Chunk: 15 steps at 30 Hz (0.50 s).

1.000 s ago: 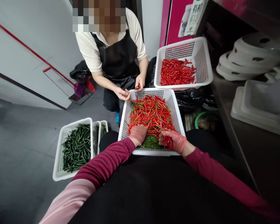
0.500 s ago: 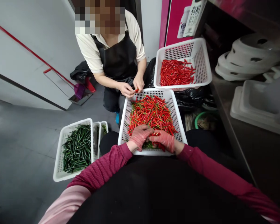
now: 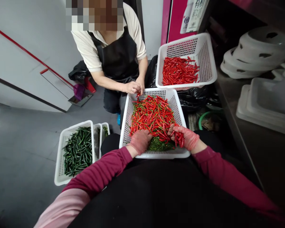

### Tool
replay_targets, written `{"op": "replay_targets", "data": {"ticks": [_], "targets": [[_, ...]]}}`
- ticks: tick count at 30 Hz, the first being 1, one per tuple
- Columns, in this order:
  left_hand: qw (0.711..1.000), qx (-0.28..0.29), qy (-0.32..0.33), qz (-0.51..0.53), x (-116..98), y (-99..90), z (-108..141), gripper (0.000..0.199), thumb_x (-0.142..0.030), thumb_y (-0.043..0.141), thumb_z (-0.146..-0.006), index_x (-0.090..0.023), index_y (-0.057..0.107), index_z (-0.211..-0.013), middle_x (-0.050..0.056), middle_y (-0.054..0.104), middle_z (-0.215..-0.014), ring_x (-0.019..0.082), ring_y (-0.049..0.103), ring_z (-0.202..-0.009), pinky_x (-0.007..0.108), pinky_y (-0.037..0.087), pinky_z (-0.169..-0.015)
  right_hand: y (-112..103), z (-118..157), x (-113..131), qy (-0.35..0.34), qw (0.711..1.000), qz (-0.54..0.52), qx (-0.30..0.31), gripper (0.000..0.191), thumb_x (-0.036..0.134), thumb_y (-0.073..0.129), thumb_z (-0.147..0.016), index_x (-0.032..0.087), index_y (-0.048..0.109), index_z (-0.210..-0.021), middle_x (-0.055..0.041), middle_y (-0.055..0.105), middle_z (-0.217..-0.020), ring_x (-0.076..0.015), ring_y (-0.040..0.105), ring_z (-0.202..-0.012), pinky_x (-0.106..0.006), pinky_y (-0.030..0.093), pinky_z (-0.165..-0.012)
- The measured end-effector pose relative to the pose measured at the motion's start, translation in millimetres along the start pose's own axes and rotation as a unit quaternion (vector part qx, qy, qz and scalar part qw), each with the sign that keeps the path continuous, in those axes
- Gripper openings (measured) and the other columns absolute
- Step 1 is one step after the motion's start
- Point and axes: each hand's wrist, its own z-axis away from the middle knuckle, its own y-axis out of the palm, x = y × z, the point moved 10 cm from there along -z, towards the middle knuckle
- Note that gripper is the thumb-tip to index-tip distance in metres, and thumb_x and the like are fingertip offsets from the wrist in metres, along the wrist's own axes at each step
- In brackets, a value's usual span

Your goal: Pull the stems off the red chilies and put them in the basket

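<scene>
A white perforated basket (image 3: 123,139) sits in front of me, heaped with red chilies (image 3: 152,115) on green stems. Loose green stems (image 3: 161,144) gather at its near side. My right hand (image 3: 189,138), in a pinkish-red glove, is closed around a bunch of red chilies (image 3: 179,139) over the basket's right side. My left hand (image 3: 140,140), gloved likewise, rests at the near left edge of the heap. Its fingers are curled down among the chilies, and what they hold, if anything, is hidden.
Across from me, a co-worker's hands (image 3: 135,87) work red chilies at the far rim. Another white basket (image 3: 210,68) with red chilies stands at the back right. Green chilies fill a basket (image 3: 59,158) on the left floor. A dark counter (image 3: 230,110) bounds the right.
My hands have parted from the middle of the basket. The right hand has moved right with the bunch of chilies, uncovering the green stems. The left hand has shifted slightly.
</scene>
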Motion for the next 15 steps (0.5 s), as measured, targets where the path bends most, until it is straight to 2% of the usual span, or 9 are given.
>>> {"op": "replay_targets", "data": {"ticks": [3,5,8,11,15], "targets": [[0.997,0.009,-0.027,-0.065,4.1,5.9,-25.6,0.030,-0.011,0.055,-0.074,-0.018,0.059,-0.103,0.011,0.055,-0.095,0.023,0.056,-0.088,0.034,0.045,-0.071,9.3,0.1,-4.1,-0.005,0.999,0.030,0.023,0.019,0.023,0.067,-0.063,0.019,0.052,-0.073,0.0005,0.060,-0.066,-0.0142,0.059,-0.063,-0.026,0.049,-0.056],[0.996,0.048,-0.009,-0.074,7.5,14.4,-38.3,0.034,-0.008,0.059,-0.070,-0.019,0.060,-0.102,0.011,0.053,-0.096,0.023,0.058,-0.085,0.033,0.046,-0.068,18.6,1.1,-14.3,0.003,0.998,0.055,0.043,0.023,0.030,0.069,-0.063,0.019,0.049,-0.069,0.0020,0.057,-0.060,-0.0129,0.056,-0.056,-0.027,0.048,-0.054],[0.993,0.093,0.031,-0.065,12.6,21.0,-45.1,0.035,-0.006,0.051,-0.075,-0.024,0.060,-0.104,0.012,0.052,-0.104,0.020,0.060,-0.080,0.032,0.048,-0.066,26.1,2.1,-29.7,0.019,0.995,0.077,0.056,0.028,0.032,0.072,-0.061,0.018,0.048,-0.068,0.0031,0.054,-0.055,-0.0121,0.054,-0.050,-0.027,0.047,-0.050],[0.991,0.117,0.037,-0.054,16.5,19.7,-47.5,0.035,-0.011,0.044,-0.081,-0.028,0.059,-0.107,0.012,0.051,-0.111,0.021,0.061,-0.082,0.035,0.048,-0.067,27.7,1.8,-35.4,0.020,0.995,0.081,0.053,0.029,0.030,0.073,-0.059,0.017,0.050,-0.070,0.0036,0.054,-0.054,-0.0122,0.054,-0.049,-0.027,0.047,-0.049],[0.988,0.139,0.022,-0.055,16.4,9.3,-52.7,0.027,-0.015,0.042,-0.083,-0.019,0.065,-0.098,0.015,0.058,-0.100,0.028,0.059,-0.089,0.042,0.047,-0.071,30.7,2.9,-29.9,0.003,0.994,0.090,0.056,0.028,0.030,0.073,-0.060,0.017,0.049,-0.068,0.0033,0.054,-0.055,-0.0115,0.053,-0.049,-0.026,0.047,-0.048]]}}
